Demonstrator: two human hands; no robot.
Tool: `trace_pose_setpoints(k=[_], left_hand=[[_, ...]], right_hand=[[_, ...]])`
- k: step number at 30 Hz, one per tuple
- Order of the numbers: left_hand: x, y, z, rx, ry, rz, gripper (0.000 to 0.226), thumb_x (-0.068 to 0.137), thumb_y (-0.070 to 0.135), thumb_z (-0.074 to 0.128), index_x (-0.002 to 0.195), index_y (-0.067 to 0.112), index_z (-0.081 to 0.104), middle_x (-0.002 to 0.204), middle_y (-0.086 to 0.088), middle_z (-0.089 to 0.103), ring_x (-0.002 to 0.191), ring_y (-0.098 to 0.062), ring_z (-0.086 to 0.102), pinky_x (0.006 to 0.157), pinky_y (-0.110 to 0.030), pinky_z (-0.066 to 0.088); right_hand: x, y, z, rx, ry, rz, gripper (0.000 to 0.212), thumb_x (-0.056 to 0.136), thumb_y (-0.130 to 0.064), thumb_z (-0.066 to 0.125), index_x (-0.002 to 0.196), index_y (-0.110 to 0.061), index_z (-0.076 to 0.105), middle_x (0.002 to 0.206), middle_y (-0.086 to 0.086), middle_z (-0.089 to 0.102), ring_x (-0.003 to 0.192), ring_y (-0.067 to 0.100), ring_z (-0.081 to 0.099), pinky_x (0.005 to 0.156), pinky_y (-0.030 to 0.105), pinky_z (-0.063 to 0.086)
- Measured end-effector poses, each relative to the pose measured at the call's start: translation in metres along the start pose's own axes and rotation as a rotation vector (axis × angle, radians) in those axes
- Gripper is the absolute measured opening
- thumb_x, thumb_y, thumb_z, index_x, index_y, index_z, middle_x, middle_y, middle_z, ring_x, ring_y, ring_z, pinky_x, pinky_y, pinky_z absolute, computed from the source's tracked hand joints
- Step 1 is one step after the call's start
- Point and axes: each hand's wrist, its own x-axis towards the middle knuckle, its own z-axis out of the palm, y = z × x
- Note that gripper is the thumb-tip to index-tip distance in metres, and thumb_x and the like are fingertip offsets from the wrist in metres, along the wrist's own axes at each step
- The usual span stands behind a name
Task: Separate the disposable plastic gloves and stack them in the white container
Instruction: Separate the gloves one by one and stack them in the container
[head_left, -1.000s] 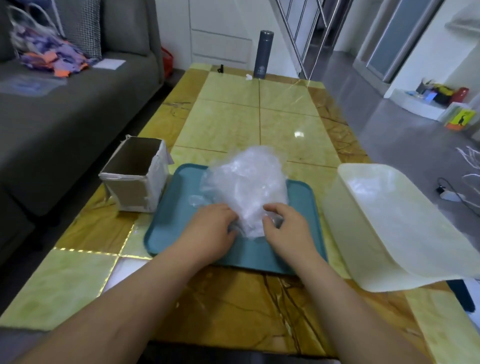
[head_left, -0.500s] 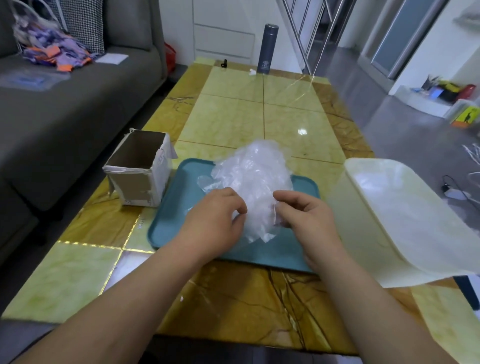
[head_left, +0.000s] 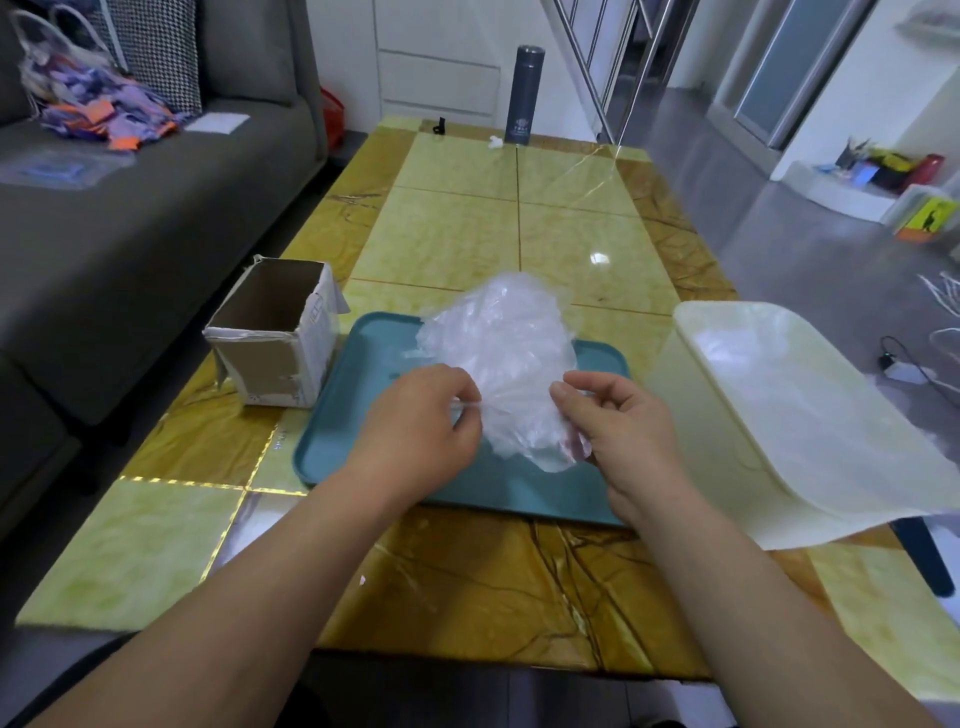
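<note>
1. Yellow-green stone-look table (head_left: 467, 234) is filling most of the view, running away toward 12 o'clock.
2. The white container (head_left: 737, 312) is sitting at 3 o'clock of the tray, just beside it. It is tilting with its mouth toward the person, and nothing is plainly showing inside.
3. The teal tray (head_left: 343, 441) is lying at the centre, under both hands.
4. An open cardboard box (head_left: 270, 364) is standing at 10 o'clock of the tray, just beside its corner.
5. The clump of clear plastic gloves (head_left: 498, 343) is hanging above the tray, held up between the hands and not yet in the container.
6. The left hand (head_left: 421, 415) is pinching a thin film edge at the clump's 8 o'clock. The right hand (head_left: 623, 431), fingers curled, is gripping the clump's 4 o'clock side.
7. Likely trouble:
   - The film is clinging to itself, so two or three gloves may be peeling off together.
   - A hard pull may be tearing a thin cuff.
   - A loosened grip could be dropping the clump back onto the tray.
   - The tilting container may be letting light gloves slide out.
</note>
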Motion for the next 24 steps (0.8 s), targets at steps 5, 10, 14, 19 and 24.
trace_pose_setpoints(k=[5,10,14,19,24], left_hand=[[0.003,-0.008,-0.017,-0.157,0.067,-0.114,0.005,0.098,0.027,0.067,0.094,0.028,0.071,0.092,0.013,0.072,0.086,-0.008,0.066,0.078,-0.032,0.054],[0.003,0.006,-0.040,-0.457,0.045,-0.168,0.011,0.093,0.027,0.075,0.083,0.023,0.072,0.082,0.009,0.072,0.072,-0.002,0.062,0.067,-0.020,0.048],[-0.004,0.021,-0.062,-1.016,-0.254,-0.215,0.010,0.083,0.015,0.068,0.080,0.007,0.066,0.098,-0.022,0.076,0.093,-0.031,0.076,0.077,-0.044,0.062],[-0.005,0.019,-0.069,-1.112,-0.492,-0.202,0.008,0.088,0.011,0.065,0.086,0.007,0.059,0.092,-0.025,0.072,0.072,-0.033,0.072,0.058,-0.033,0.055],[-0.005,0.017,-0.062,-0.986,-0.399,-0.272,0.033,0.089,0.024,0.073,0.106,-0.003,0.067,0.083,-0.017,0.071,0.066,-0.024,0.067,0.057,-0.029,0.054]], right_hand=[[0.006,0.005,-0.007,-0.121,0.094,0.020,0.030,0.091,-0.020,0.080,0.119,-0.015,0.069,0.064,-0.002,0.061,0.050,0.009,0.054,0.051,0.021,0.047],[0.000,-0.008,-0.002,-0.447,-0.018,-0.188,0.079,0.078,-0.032,0.090,0.146,-0.034,0.052,0.142,-0.013,0.053,0.125,0.007,0.053,0.102,0.028,0.045],[-0.018,-0.027,-0.001,-0.379,-0.247,-0.252,0.086,0.060,-0.052,0.097,0.133,-0.061,0.052,0.152,-0.025,0.045,0.139,-0.002,0.039,0.116,0.034,0.037],[-0.021,-0.033,-0.004,-0.261,-0.380,-0.326,0.064,0.067,-0.053,0.091,0.125,-0.029,0.073,0.129,-0.007,0.072,0.127,0.012,0.063,0.111,0.047,0.048],[-0.019,-0.028,-0.004,-0.093,-0.338,-0.267,0.032,0.080,-0.029,0.089,0.081,-0.002,0.072,0.090,0.012,0.077,0.089,0.030,0.071,0.090,0.046,0.054]])
